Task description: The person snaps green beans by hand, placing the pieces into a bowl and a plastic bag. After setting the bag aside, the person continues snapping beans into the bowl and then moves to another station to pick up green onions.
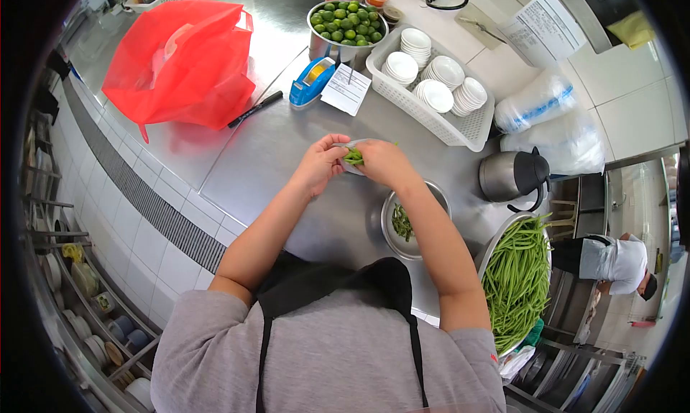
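Note:
My left hand is closed, thumb and fingers pinching at short green bean pieces. Against them from the other side presses my right hand, its fingers curled and partly hidden by its own back. Under the pieces shows the pale rim of a small dish, mostly covered by both hands. Below my right forearm, a round metal bowl on the steel counter contains small cut green bits. Beyond that forearm, a large metal container is heaped with long green beans.
At the back stand a pot of green limes and a white basket of small white dishes. A red bag, black marker, blue tape dispenser and steel jug surround the work area. Another person is far right.

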Action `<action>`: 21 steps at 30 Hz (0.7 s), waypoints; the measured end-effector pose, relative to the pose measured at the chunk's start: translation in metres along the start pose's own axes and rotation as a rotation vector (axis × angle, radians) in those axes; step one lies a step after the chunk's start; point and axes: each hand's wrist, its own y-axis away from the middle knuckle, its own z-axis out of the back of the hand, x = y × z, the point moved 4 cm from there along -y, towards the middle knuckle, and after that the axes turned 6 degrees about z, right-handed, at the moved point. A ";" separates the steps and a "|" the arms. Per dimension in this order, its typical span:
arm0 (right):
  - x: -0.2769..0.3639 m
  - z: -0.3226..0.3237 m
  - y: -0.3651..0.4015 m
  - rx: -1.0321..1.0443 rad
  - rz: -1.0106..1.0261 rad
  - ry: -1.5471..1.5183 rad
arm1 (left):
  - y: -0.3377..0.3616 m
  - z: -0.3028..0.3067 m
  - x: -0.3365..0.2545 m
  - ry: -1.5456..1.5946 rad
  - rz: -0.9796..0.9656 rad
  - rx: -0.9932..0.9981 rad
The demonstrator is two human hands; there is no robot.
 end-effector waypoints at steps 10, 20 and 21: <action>0.010 -0.003 -0.004 0.219 -0.351 0.150 | 0.016 -0.020 -0.024 -0.990 -0.397 -0.109; -0.029 0.056 0.026 -0.366 -0.477 -0.401 | 0.019 -0.022 -0.033 -1.333 -0.580 -0.247; -0.044 0.048 0.031 -0.366 -0.477 -0.402 | 0.020 -0.023 -0.034 -1.329 -0.591 -0.244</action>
